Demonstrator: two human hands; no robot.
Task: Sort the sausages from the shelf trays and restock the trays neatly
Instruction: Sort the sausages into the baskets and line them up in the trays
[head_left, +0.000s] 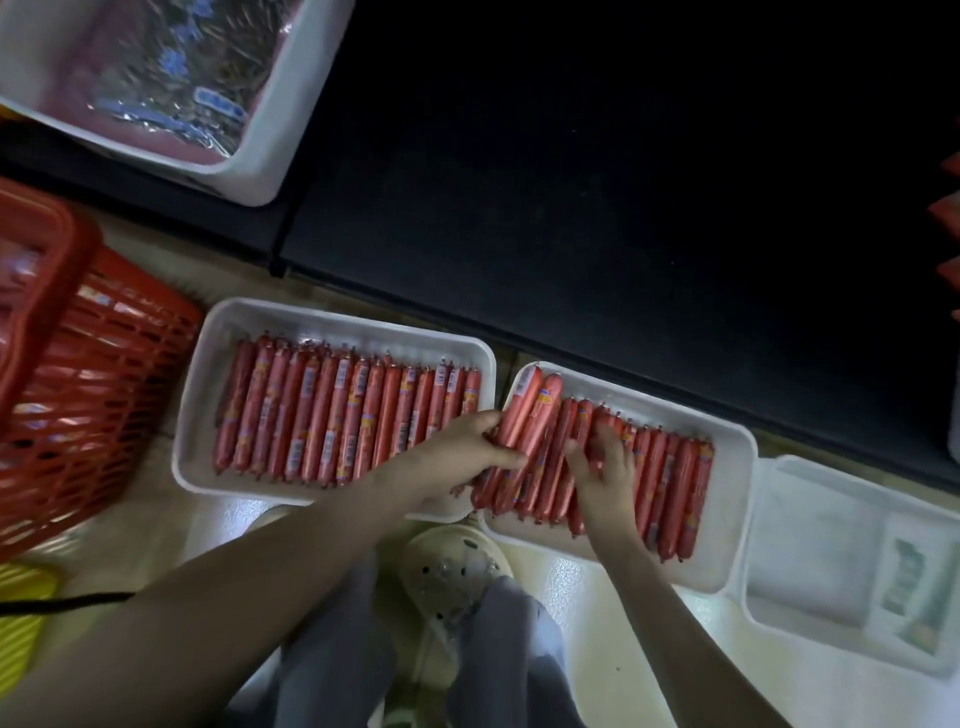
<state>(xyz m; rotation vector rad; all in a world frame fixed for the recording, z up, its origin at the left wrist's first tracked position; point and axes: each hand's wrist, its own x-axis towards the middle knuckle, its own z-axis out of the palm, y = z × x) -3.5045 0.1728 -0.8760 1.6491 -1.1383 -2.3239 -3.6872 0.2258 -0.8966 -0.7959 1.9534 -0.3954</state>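
Two white foam trays lie on the floor before a dark shelf. The left tray (208, 364) holds a neat row of several red sausages (332, 415). The right tray (727, 519) holds another row of sausages (670, 488). My left hand (462, 457) grips a bundle of sausages (524, 421) at the right tray's left end, thumb over them. My right hand (605, 467) rests on the sausages in the middle of that tray, its fingers loosely spread and touching them.
A red plastic basket (78, 395) stands at the left. A white tray of foil-wrapped packs (249, 171) sits on the shelf, top left. An empty white tray (810, 545) with a label lies at the right. My shoe (452, 566) is between the trays.
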